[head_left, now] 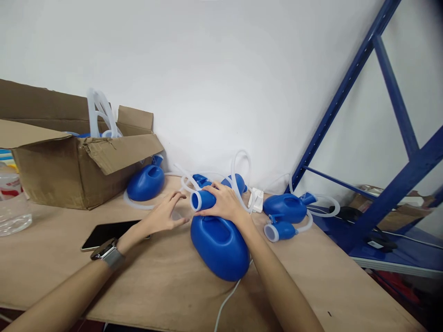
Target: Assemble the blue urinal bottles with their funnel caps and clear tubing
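Observation:
A blue plastic urinal bottle [218,243] lies on the wooden table [166,281] in front of me. My right hand [224,203] is wrapped round its neck [202,200], just behind the white-rimmed opening. My left hand [165,213] hovers just left of that opening, fingers stretched out toward it, holding nothing. A watch sits on my left wrist. A clear white tube [226,299] runs from under the bottle toward the table's front edge.
More blue bottles with coiled white tubes lie behind [147,182] and to the right [285,208]. An open cardboard box [69,170] stands at the left, a phone [109,233] beside my left arm, a clear plastic bottle [12,203] at far left. Blue shelving [398,184] stands at right.

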Available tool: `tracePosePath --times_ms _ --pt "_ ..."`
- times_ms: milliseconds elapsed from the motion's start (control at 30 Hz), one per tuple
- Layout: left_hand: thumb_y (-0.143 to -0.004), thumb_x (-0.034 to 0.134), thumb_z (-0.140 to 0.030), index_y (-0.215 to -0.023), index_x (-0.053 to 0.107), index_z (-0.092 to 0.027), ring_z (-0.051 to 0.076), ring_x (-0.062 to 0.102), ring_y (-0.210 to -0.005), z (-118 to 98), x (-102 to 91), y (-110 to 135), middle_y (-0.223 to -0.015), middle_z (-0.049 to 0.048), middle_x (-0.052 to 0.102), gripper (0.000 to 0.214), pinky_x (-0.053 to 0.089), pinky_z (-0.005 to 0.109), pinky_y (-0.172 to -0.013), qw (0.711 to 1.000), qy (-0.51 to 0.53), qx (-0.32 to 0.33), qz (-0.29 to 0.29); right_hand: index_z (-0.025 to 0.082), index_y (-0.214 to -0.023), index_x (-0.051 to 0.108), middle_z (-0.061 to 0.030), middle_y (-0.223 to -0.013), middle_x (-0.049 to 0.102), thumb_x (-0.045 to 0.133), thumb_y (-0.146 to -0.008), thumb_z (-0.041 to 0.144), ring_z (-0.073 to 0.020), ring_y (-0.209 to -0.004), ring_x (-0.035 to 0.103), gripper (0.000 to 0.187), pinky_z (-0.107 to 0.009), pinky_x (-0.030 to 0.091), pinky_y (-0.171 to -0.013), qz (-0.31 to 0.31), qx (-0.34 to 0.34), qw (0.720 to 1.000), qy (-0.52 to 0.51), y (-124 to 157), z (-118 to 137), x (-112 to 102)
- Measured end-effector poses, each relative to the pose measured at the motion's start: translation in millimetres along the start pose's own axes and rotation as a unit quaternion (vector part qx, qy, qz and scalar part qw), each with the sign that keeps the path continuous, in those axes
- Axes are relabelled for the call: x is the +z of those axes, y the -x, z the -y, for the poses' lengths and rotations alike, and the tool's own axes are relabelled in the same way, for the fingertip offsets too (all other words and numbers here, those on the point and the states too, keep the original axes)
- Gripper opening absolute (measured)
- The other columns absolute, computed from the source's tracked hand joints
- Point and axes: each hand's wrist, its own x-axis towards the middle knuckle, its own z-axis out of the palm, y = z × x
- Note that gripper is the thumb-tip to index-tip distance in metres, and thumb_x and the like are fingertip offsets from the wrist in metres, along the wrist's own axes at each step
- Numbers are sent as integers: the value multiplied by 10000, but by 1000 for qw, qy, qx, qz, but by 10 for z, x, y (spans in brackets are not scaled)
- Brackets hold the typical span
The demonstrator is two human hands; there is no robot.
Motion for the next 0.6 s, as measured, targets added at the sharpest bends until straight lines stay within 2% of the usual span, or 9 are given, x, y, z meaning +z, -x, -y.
tracePosePath --times_ms 100,167,267,400,600 --pt "-895 648 -366 -1105 622 -199 280 634 -1069 -140 14 16 -1147 121 660 269 501 417 -957 993 1 59 -101 219 -1225 699 -98 -1129 650 814 -675 741 -276 -985 660 768 -394 498 -875 -3 -5 1000 13 4 17 2" --pt "-929 631 -313 -1094 642 -200 260 633 -1038 -267 8 15 -1113 110 678 200 503 403 -952 987 22 99 -123 219 -1231 693 -101 -1127 644 826 -679 720 -281 -997 655 757 -395 491 -881 -2 -8 1000 28 7 31 4" --pt "-967 621 -311 -998 671 -201 239 624 -966 -407 13 -8 -1037 87 709 125 502 386 -910 985 48 133 -100 218 -1240 687 -105 -1125 639 847 -690 677 -287 -1006 648 734 -394 483 -878 5 -9 999 50 5 47 4" --pt "-990 587 -296 -785 631 -202 213 592 -827 -438 18 -58 -819 48 694 231 491 363 -829 983 62 153 -74 200 -1235 698 -120 -1126 640 856 -699 641 -296 -1016 640 712 -402 475 -890 15 -31 997 63 -7 53 4" --pt "-964 586 -295 -724 599 -201 194 551 -737 -428 -89 -149 -732 36 651 258 442 317 -691 984 62 168 -21 212 -1240 701 -114 -1142 643 878 -683 614 -286 -1015 632 709 -391 459 -889 13 -51 997 58 -15 65 7"
